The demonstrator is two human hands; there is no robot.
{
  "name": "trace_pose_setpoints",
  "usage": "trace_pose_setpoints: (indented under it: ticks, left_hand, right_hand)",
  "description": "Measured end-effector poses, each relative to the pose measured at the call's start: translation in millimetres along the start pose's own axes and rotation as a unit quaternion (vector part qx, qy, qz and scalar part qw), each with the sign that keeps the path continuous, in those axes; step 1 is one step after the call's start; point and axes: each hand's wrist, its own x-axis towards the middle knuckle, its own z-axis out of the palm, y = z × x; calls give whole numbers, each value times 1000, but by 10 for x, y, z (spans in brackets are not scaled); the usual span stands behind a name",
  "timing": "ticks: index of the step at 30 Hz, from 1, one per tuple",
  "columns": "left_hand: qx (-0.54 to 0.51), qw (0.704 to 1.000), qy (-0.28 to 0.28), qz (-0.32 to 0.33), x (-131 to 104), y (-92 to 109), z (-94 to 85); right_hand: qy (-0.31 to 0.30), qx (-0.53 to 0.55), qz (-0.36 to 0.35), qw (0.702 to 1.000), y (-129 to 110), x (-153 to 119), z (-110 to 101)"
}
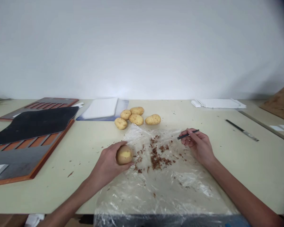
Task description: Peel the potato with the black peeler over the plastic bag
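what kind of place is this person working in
Probably a workroom rather than a kitchen, despite the potatoes: a pale worktable against a plain wall, orange-edged panels on the left and a plastic sheet scattered with brown crumbs.

The clear plastic sheet (pixel 186 205) is glossy and crinkled, the desk (pixel 61 195) smooth and mostly matt, the crumbs (pixel 156 161) rough. The held potato (pixel 125 155) looks smooth; the mat (pixel 38 121) is matt and rubbery-looking, the wall (pixel 142 47) matt.
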Motion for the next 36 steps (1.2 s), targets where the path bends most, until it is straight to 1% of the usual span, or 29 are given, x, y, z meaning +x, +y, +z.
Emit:
trace_pose_setpoints:
  ticks: [4, 7, 10, 13, 15, 16, 20, 22, 24, 26, 28, 33, 36]
  left_hand:
    - [-77, 993, -76, 45, -60, -32, -235]
    - [-138, 978, -141, 70, -142, -85, -371]
    - [-175, 958, -212, 83, -188, -140, -396]
    - [-183, 946, -256, 83, -189, -175, -331]
    - [-176, 946, -257, 83, -180, -174, -273]
    - [-168, 949, -252, 85, -178, -166, -246]
    - [-126, 964, -213, 97, -198, -102, -147]
    - [-116, 969, -192, 102, -211, -83, -94]
    - [-115, 971, -176, 111, -202, -85, -49]
    - [-119, 970, -169, 124, -155, -103, -29]
    - [-126, 968, -169, 136, -68, -127, -35]
    - [-142, 961, -168, 167, 196, -181, -63]
    - [-152, 956, -165, 192, 285, -227, -32]
  right_hand:
    - [-5, 6, 8, 1000, -52, -39, 36]
    - [-7, 12, 18, 1000, -107, -66, 84]
    - [-6, 16, 25, 1000, -177, -71, 161]
    - [-3, 22, 21, 1000, -300, -79, 330]
    - [-14, 28, 16, 999, -423, -109, 529]
    - [-34, 29, 18, 999, -491, -137, 654]
    - [-153, 25, 54, 986, -702, -326, 1226]
    - [-209, 26, 75, 975, -720, -436, 1474]
    - [-237, 34, 83, 967, -678, -523, 1656]
    - [-245, 44, 84, 965, -604, -566, 1770]
    - [-243, 53, 83, 965, -530, -559, 1835]
    - [-230, 67, 71, 968, -390, -414, 1901]
    - [-237, 74, 66, 966, -299, -368, 1913]
